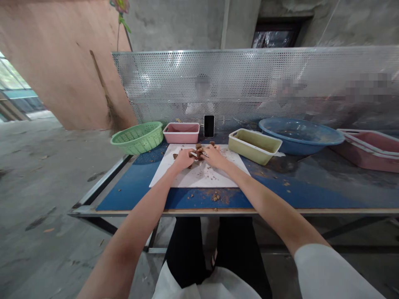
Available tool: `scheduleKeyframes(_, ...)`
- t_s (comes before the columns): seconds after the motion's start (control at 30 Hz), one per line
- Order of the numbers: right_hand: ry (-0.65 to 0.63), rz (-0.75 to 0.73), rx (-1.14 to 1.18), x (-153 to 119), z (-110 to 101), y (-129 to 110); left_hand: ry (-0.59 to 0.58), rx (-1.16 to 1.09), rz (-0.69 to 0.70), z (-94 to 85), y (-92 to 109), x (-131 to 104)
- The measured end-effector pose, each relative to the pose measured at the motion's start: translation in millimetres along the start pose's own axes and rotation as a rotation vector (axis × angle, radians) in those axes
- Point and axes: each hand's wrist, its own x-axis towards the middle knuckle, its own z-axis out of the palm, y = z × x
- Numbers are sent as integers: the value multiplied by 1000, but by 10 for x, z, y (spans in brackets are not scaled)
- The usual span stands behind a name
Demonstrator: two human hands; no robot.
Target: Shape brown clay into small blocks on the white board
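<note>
Head camera view: two bare arms reach forward from the bottom corners, a white short sleeve at lower right and black trousers at bottom center. Past them, loose brown crumbs lie near the front edge of a long blue-topped table with a metal frame. At the center is a flat white rectangular board, strewn with brown bits. Over its far half, the left hand and right hand are close together, palms down, fingers curled and clamped on a rough brown lump between them. Fingers cover much of it, so its long axis cannot be told.

Farther back, left to right, stand a green slatted plastic basket, a pink rectangular white-rimmed basin, an upright dark-screened phone, an olive-yellow rectangular basin set at a slant, a wide round blue basin and pink rectangular tubs. A perforated metal screen spans the upper frame.
</note>
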Motion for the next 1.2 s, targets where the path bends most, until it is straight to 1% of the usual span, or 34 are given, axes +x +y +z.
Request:
scheduleKeyframes(0.07, -2, -6, 16, -17, -24, 12, -1, 3, 11, 10, 1, -6)
scheduleKeyframes(0.13, 18, -21, 26, -38, -62, 9, -1, 42, 51, 13, -13, 1)
scheduleKeyframes(0.2, 65, -31, 31, -68, -116, -4, 13, 144, 145, 8, -44, 27)
scheduleKeyframes(0.3, 117, -4, 23, -120, -207, -15, 53, 303, 319, 1, -113, 92)
scheduleKeyframes(0.37, 115, 13, 11, -145, -254, -4, 53, 340, 397, 5, -168, 138)
scheduleKeyframes(0.43, 100, 22, -10, -156, -279, 21, 43, 350, 437, 18, -221, 177)
scheduleKeyframes(0.63, 66, 19, -78, -145, -297, 58, 51, 352, 475, 75, -318, 232)
scheduleKeyframes(0.8, -41, -41, -53, -186, -393, -21, 55, 333, 497, 101, -319, 238)
scheduleKeyframes(0.93, -100, -48, -9, -225, -455, -85, 44, 350, 480, 117, -303, 242)
scheduleKeyframes(1.03, -119, -65, 0, -228, -442, -91, 39, 355, 462, 127, -286, 238)
scheduleKeyframes(1.2, -160, -72, -7, -209, -364, -45, 38, 341, 457, 120, -218, 198)
